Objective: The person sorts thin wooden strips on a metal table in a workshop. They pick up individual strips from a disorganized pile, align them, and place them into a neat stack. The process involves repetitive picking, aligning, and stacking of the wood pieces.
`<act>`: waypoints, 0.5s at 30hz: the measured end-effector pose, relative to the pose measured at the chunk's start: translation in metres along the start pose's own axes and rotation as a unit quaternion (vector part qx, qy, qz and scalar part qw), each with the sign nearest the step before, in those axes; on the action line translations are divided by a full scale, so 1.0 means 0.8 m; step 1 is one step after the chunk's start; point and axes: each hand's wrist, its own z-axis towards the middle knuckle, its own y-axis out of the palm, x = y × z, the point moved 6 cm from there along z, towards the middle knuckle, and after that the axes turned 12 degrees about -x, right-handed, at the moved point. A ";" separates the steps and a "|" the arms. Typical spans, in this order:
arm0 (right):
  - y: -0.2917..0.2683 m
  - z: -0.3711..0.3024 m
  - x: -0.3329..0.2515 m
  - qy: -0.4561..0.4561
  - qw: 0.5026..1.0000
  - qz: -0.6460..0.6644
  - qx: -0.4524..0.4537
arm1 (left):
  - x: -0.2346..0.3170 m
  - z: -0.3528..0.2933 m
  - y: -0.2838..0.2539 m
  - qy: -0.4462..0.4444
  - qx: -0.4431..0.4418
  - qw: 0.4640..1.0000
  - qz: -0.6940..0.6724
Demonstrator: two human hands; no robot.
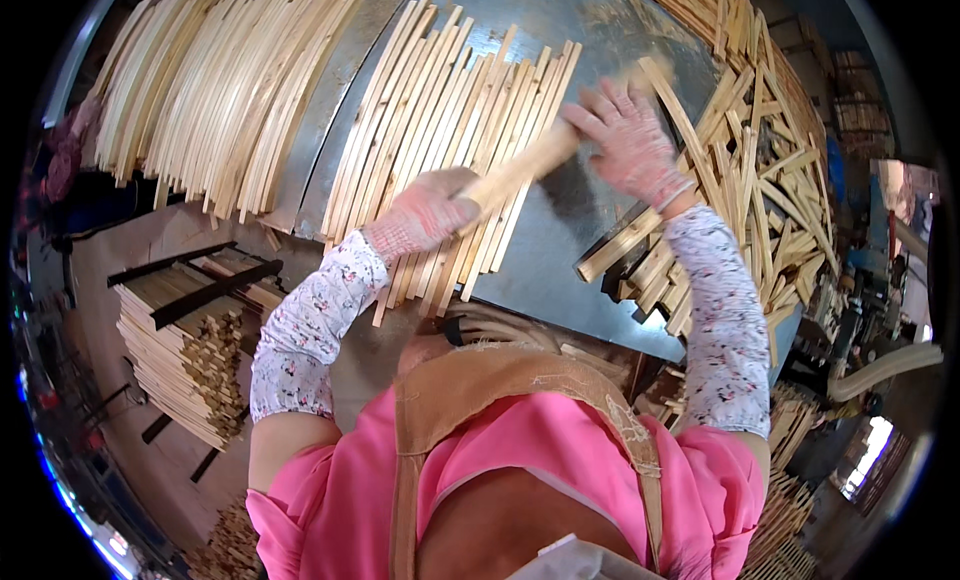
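Observation:
A pale wooden strip [525, 173], smeared by motion, lies slantwise between my two gloved hands. My left hand [428, 208], in a pink and white knit glove, is closed around its near end, above a row of wooden strips [420, 130] on the metal table. Farther up and to the right, the fingers of my right hand [630, 140], gloved alike, lie over the far part of the strip. That end is blurred beyond the fingertips. Beside my right hand spreads a loose, jumbled heap of wooden strips [750, 180].
A second, wider row of strips [235, 90] covers the table's left part. The metal tabletop [560, 245] shows between the near row and the heap. On the floor at left stands a stack of strips [180, 350] with dark bars [215, 292] across it.

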 end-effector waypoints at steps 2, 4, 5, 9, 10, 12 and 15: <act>0.016 -0.040 0.027 0.053 0.977 0.078 -0.189 | 0.020 0.028 0.013 0.095 -0.096 0.987 0.085; 0.033 -0.100 0.018 0.154 0.910 0.195 -0.332 | 0.024 0.075 -0.012 0.058 -0.125 0.989 0.048; 0.043 -0.133 0.011 0.203 0.874 0.252 -0.362 | 0.025 0.105 -0.028 0.039 -0.138 0.989 0.031; 0.085 -0.242 -0.044 0.408 0.762 0.444 -0.238 | 0.011 0.236 -0.118 0.008 0.132 0.921 0.367; 0.087 -0.259 -0.065 0.460 0.711 0.490 -0.208 | 0.010 0.269 -0.126 0.004 0.146 0.891 0.430; 0.110 -0.289 -0.111 0.510 0.617 0.573 -0.176 | 0.013 0.310 -0.129 0.002 0.170 0.816 0.552; 0.126 -0.301 -0.168 0.515 0.526 0.673 -0.077 | 0.027 0.336 -0.122 -0.078 0.082 0.776 0.621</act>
